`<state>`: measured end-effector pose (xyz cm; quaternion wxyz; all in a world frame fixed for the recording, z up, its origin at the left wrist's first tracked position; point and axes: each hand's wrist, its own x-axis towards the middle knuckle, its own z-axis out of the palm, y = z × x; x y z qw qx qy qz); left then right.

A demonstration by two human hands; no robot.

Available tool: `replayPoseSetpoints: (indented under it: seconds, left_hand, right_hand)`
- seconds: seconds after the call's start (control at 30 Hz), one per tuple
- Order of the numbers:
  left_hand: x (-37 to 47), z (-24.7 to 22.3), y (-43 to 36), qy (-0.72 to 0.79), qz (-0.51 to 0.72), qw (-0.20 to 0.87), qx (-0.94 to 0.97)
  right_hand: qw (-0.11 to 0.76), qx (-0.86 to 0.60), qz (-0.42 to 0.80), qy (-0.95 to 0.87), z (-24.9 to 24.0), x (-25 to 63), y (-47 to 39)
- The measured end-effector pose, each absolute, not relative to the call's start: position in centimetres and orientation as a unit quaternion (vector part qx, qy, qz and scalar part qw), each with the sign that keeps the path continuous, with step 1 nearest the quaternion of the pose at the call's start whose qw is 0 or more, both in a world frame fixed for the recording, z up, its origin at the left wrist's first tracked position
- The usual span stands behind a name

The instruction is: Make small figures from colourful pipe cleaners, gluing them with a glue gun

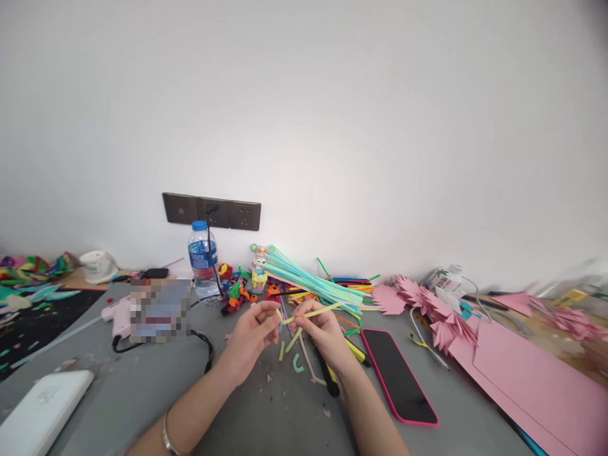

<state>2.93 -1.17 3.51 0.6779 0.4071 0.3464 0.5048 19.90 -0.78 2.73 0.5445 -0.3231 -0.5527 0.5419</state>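
Between my two hands, a pale yellow fuzzy stem (324, 310) is held, bent near its left end. My left hand (255, 330) pinches that bent end between thumb and fingertips. Close beside it, my right hand (319, 328) pinches the stem farther along, and its long end sticks out to the upper right. Below the hands, short yellow pieces and a curled mint green piece (297, 363) lie on the grey table (266, 418). Partly hidden by my right hand and forearm is a black-handled tool (332, 385).
A phone (401, 377) with a pink edge lies right of my right forearm, beside pink sheets (536, 373). Behind are bundled pastel stems (318, 278), a small figure (259, 269) and a water bottle (203, 259). A pink glue gun (120, 316) and white power bank (47, 411) are left.
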Motion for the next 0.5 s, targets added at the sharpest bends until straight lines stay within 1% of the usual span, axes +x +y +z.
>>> replayPoseSetpoints:
  seconds: [0.07, 0.13, 0.37, 0.5]
  left_hand:
    - [3.02, 3.72, -1.3, 0.34, 0.486, 0.711, 0.379]
    - [3.0, 3.9, -1.43, 0.339, 0.47, 0.717, 0.388]
    - [2.72, 3.8, -1.42, 0.354, 0.417, 0.677, 0.492]
    - [2.59, 3.41, -1.46, 0.356, 0.356, 0.659, 0.558]
  right_hand:
    - [0.543, -0.33, 0.533, -0.558, 2.8, 19.89, -0.83]
    - [0.542, -0.336, 0.527, -0.562, 2.89, 19.94, -0.9]
    - [0.513, -0.335, 0.544, -0.573, 3.17, 20.05, -1.05]
    - [0.479, -0.321, 0.559, -0.596, 3.61, 20.07, -1.37]
